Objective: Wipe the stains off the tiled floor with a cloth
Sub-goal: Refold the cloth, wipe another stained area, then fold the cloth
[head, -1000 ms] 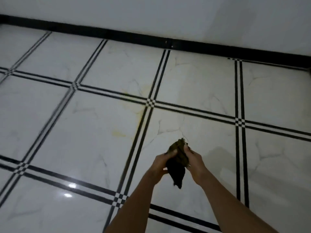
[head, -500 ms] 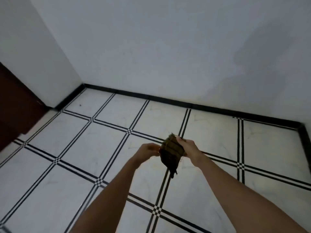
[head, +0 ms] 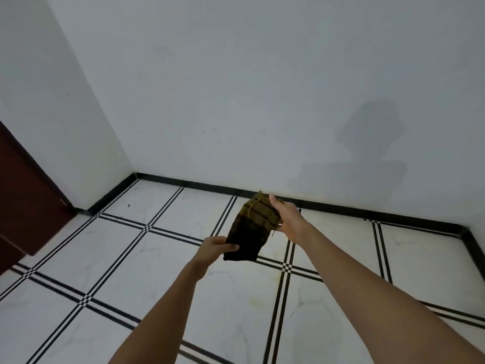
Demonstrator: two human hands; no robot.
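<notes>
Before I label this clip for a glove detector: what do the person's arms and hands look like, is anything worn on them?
Nothing is worn that shows. The left hand and the right hand are bare, with no gloves; no rings, watch or wristband can be seen. Both forearms are bare too, with no sleeve in view up to the bottom edge of the picture. No markings or bandages can be made out.
</notes>
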